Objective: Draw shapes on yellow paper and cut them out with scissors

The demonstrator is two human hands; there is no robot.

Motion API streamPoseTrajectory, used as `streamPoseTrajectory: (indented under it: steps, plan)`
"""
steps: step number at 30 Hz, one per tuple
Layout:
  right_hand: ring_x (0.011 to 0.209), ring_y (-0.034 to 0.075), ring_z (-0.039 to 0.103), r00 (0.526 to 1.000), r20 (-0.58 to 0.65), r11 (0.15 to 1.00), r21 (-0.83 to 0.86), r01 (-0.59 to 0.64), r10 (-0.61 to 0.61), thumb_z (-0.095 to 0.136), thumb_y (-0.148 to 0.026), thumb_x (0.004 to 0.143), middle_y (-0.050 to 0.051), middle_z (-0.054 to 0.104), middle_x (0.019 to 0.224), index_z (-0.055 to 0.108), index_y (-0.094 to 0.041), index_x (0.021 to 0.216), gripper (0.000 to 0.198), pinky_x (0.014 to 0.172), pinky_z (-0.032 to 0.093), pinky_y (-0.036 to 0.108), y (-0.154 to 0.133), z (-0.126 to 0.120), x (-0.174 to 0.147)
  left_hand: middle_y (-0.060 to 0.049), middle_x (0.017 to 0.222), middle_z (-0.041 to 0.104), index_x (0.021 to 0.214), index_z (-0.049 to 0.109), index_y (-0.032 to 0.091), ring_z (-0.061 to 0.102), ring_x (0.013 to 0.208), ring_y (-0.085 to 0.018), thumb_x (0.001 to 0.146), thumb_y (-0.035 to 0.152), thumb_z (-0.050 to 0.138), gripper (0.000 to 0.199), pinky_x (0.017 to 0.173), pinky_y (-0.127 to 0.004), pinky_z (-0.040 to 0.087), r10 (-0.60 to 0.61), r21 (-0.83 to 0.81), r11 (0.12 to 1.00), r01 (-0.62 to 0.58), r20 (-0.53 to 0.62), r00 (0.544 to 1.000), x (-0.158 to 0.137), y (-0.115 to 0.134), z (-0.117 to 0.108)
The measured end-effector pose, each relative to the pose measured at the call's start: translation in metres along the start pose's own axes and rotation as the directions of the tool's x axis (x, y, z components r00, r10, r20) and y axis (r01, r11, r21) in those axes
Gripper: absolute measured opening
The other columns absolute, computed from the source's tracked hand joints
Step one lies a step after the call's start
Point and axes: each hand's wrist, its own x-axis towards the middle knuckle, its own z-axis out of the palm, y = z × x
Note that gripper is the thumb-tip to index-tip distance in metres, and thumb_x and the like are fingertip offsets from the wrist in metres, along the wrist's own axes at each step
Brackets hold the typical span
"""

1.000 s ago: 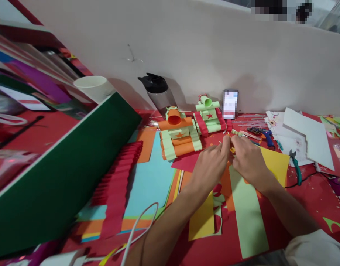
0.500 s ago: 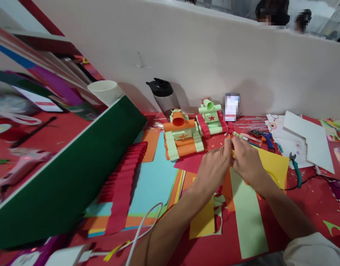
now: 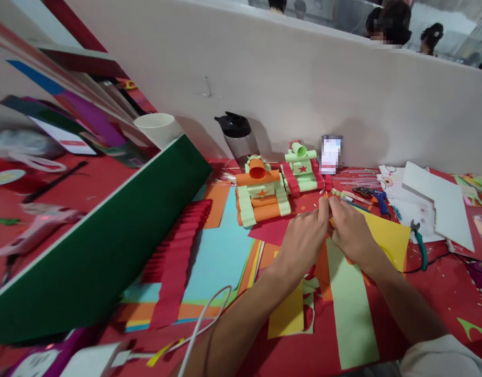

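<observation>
My left hand [image 3: 307,230] and my right hand [image 3: 348,225] meet at the fingertips over the middle of the work surface, both closed in a pinch. Whatever they hold is mostly hidden; only a speck of yellow-orange shows between them. Below the right hand lies a pale green paper strip [image 3: 352,309]. Yellow paper [image 3: 393,230] extends to its right. Beyond my hands stand two paper tank models, one orange and green [image 3: 262,201] with an orange star, the other green and red [image 3: 303,170] with a red star.
A dark green board [image 3: 107,241] slants across the left, near crinkled red paper [image 3: 174,262]. Behind are a bottle [image 3: 238,139], a cup [image 3: 158,128] and a phone [image 3: 330,155]. Pliers [image 3: 420,246] and a blue glue gun [image 3: 382,201] lie right. A white cable [image 3: 203,319] crosses the front.
The view has shifted slightly, so the background sits a little further right. My hands stay pinched together in nearly the same place.
</observation>
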Motion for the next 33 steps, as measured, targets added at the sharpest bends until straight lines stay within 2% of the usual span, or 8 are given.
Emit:
streamPoseTrajectory:
  steps: [8,11,13,18,22,24,29,33]
  plan:
    - [0.088,0.028,0.066,1.000,-0.016,0.999,0.036,-0.018,0.018,0.051,-0.001,0.084,0.008,0.069,0.094,0.051,-0.024,0.102,0.029,0.072,0.045,0.035,0.003,0.000,0.003,-0.012,0.090,0.074,0.138,0.043,0.009,0.078,0.088,-0.033,0.085,-0.009,0.038,0.056,0.064,-0.034,0.053,0.012,-0.041,0.999,-0.012,-0.015,1.000,0.002,-0.001,0.003]
    - [0.088,0.025,0.068,0.995,-0.066,0.977,0.206,-0.056,0.071,0.057,-0.007,0.084,0.006,0.071,0.092,0.049,-0.025,0.094,0.022,0.074,0.046,0.034,0.016,-0.008,0.008,-0.013,0.098,0.075,0.135,0.046,0.013,0.076,0.085,-0.030,0.098,0.003,0.040,0.039,0.063,-0.033,0.052,0.039,-0.137,0.989,-0.056,-0.124,0.991,0.002,-0.009,0.006]
    - [0.086,0.022,0.070,0.986,-0.095,0.914,0.395,-0.090,0.138,0.061,-0.013,0.084,0.003,0.074,0.092,0.048,-0.025,0.089,0.019,0.076,0.048,0.033,0.032,-0.016,0.012,-0.013,0.100,0.076,0.132,0.050,0.015,0.075,0.083,-0.027,0.106,0.015,0.040,0.027,0.066,-0.033,0.053,0.022,-0.245,0.967,-0.076,-0.218,0.976,0.003,-0.019,0.005]
    - [0.081,0.017,0.067,0.940,-0.099,0.545,0.832,-0.101,0.325,0.080,-0.028,0.076,0.001,0.075,0.090,0.045,-0.026,0.084,0.036,0.073,0.053,0.031,0.083,-0.026,0.020,-0.012,0.114,0.077,0.126,0.060,0.019,0.075,0.097,-0.024,0.107,0.025,0.043,0.026,0.084,-0.038,0.058,-0.115,-0.594,0.790,-0.155,-0.391,0.913,0.013,-0.056,0.006]
    - [0.067,0.011,0.059,0.907,0.040,0.136,0.985,-0.107,0.420,0.091,-0.026,0.061,-0.005,0.069,0.081,0.042,-0.025,0.080,0.053,0.064,0.052,0.025,0.112,-0.014,0.028,-0.015,0.124,0.075,0.129,0.064,0.018,0.073,0.109,-0.024,0.106,0.036,0.049,0.033,0.091,-0.038,0.061,-0.110,-0.810,0.554,-0.192,-0.300,0.948,0.026,-0.070,0.019]
    - [0.063,0.009,0.054,0.894,0.113,-0.012,0.993,-0.120,0.434,0.096,-0.026,0.055,-0.009,0.062,0.075,0.042,-0.025,0.080,0.059,0.059,0.050,0.022,0.120,-0.003,0.032,-0.017,0.136,0.071,0.137,0.062,0.018,0.071,0.117,-0.025,0.104,0.036,0.051,0.039,0.092,-0.038,0.061,-0.093,-0.861,0.475,-0.183,-0.256,0.962,0.030,-0.071,0.027]
    - [0.063,0.009,0.049,0.884,0.207,-0.193,0.972,-0.136,0.420,0.100,-0.029,0.051,-0.009,0.056,0.076,0.045,-0.024,0.079,0.063,0.052,0.042,0.019,0.131,0.019,0.035,-0.019,0.159,0.056,0.155,0.051,0.024,0.064,0.135,-0.026,0.101,0.030,0.057,0.055,0.095,-0.037,0.061,-0.082,-0.948,0.303,-0.097,-0.128,0.988,0.035,-0.073,0.035]
    - [0.064,0.008,0.047,0.894,0.239,-0.278,0.951,-0.137,0.378,0.099,-0.027,0.053,-0.009,0.057,0.077,0.048,-0.024,0.080,0.058,0.051,0.040,0.019,0.135,0.029,0.035,-0.017,0.144,0.069,0.145,0.062,0.020,0.069,0.125,-0.025,0.094,0.033,0.068,0.053,0.097,-0.037,0.059,-0.047,-0.983,0.177,-0.055,-0.064,0.997,0.038,-0.073,0.037]
